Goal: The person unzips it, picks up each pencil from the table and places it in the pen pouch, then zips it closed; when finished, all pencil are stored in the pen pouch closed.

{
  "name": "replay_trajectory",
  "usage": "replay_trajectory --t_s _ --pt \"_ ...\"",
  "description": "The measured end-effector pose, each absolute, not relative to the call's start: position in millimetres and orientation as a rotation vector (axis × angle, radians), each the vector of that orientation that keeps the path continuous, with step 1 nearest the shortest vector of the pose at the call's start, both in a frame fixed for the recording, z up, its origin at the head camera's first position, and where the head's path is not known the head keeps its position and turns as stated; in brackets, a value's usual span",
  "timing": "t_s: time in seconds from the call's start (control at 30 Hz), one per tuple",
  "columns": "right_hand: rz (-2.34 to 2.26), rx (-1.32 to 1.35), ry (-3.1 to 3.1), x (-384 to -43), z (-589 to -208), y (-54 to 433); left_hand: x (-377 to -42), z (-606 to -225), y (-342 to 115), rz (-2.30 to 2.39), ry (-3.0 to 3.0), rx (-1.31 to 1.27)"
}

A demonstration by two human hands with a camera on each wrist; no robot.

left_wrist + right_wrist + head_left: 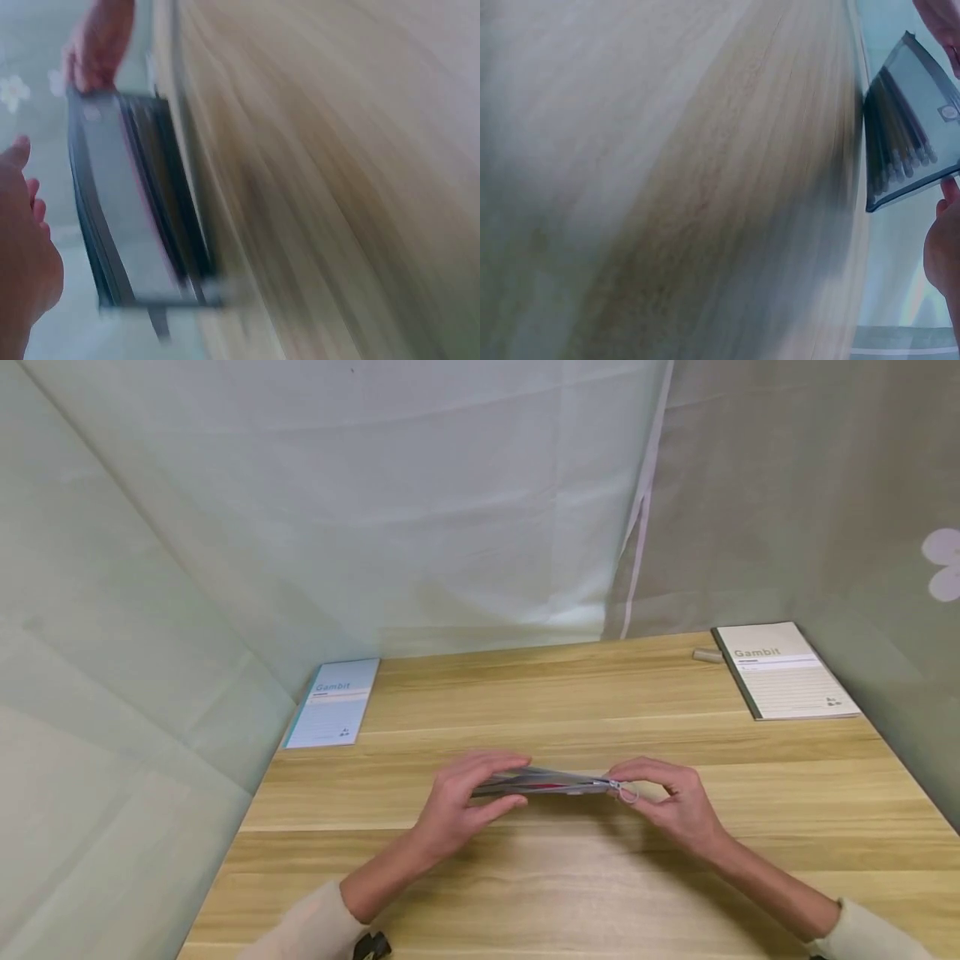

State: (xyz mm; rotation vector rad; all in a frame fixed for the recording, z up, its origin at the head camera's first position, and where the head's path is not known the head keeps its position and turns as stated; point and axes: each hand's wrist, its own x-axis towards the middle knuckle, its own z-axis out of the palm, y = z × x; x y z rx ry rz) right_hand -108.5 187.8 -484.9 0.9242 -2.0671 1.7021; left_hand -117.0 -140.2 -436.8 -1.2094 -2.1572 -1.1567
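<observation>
A see-through zip pencil pouch [573,790] with dark edges is held up above the table, seen nearly edge-on in the head view. Its mouth gapes a little, with something red inside. Several pencils [904,142] show through its side in the right wrist view. At the right end, my right hand [686,806] pinches the corner by the zipper's pull ring [627,792]. My left hand [453,806] is around the left end, thumb and fingers spread apart; in the left wrist view, blurred, the palm [30,247] appears apart from the pouch.
A blue-and-white notebook [333,703] lies at the table's back left. Another notebook [786,672], cream with a dark spine, lies at the back right, beside a small grey-brown block [707,655]. Fabric curtains [480,527] hang behind the wooden table [525,893] and at its sides.
</observation>
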Motion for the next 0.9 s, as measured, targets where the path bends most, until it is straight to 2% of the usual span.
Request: replay_trajectory --t_s 0.2,0.53,0.9 --pt "1.681 0.910 -2.080 -107 -485 185 -107 -433 -99 -1.491 -2.204 -1.117" --pt "1.643 0.907 -2.083 -105 -488 182 -113 -447 -63 -0.723 -2.054 -1.385" --pt "1.673 0.940 -2.057 -105 -491 176 -114 -457 -52 -0.765 -2.034 -1.317"
